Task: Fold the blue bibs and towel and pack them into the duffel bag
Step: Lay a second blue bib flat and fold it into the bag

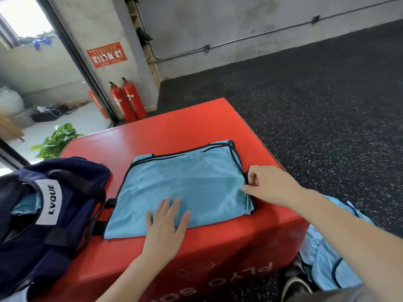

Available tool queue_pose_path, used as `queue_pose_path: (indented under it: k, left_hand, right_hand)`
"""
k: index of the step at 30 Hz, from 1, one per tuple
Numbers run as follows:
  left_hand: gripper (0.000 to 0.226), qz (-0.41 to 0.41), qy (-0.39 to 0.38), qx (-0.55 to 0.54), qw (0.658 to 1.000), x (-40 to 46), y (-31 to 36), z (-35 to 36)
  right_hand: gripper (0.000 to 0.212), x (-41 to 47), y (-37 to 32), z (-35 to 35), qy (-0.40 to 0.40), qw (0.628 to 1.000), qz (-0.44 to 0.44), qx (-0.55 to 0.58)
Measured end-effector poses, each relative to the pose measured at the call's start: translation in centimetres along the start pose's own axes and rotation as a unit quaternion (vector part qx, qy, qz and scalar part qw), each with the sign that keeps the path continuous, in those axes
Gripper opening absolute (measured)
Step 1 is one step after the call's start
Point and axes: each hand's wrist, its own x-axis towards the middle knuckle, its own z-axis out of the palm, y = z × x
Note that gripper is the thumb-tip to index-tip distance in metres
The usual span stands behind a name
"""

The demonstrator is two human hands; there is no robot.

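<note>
1. Both hands are on a folded blue bib that lies flat on the red tabletop, which is the top of a padded box.
2. Resting on the bib's near edge, the left hand lies palm down with its fingers straight and spread, pressing the cloth.
3. At the bib's right edge, the right hand has its fingers curled and pinches the dark-trimmed border between thumb and fingertip.
4. Folded into a rough rectangle, the bib has its long axis running left to right across the tabletop, slightly rising toward the far right corner; dark piping lines its far and right edges, and a short dark strap end sticks out at its left side.
5. Left of the bib, touching its left edge, sits a navy duffel bag with black straps. Its mouth is open at the far left, and a piece of light blue cloth shows inside it.
6. A white patch on the bag's handle wrap reads "LVQUE" in black letters, running lengthwise along the strap.
7. More blue bibs with dark trim hang in a loose heap at the right side of the box, below the right forearm, near a dark shoe.
8. White lettering on the box's near face appears upside down; "PLYO" can be read, and the rest is cut off.
9. Two red fire extinguishers stand against the wall beyond the box, under a red notice whose writing is too small to read.
</note>
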Motion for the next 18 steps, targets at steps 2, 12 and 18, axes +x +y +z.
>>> queue_pose_path:
  k: [2,12,18]
  left_hand:
    - [0.079,-0.037,0.011,0.045,0.998,-1.1,-3.2,-0.8]
    - [0.073,-0.13,0.017,0.048,0.99,-5.2,-5.9,-2.9]
    - [0.071,-0.061,-0.029,0.02,0.998,1.7,-8.8,-3.6]
  right_hand:
    - [0.023,0.3,-0.6,-0.7,-0.077,0.995,-0.05,0.049]
    - [0.031,1.0,-1.3,0.8,-0.23,0.969,-0.087,0.002]
    - [0.027,0.7,-1.4,1.1,-0.202,0.976,-0.086,0.006]
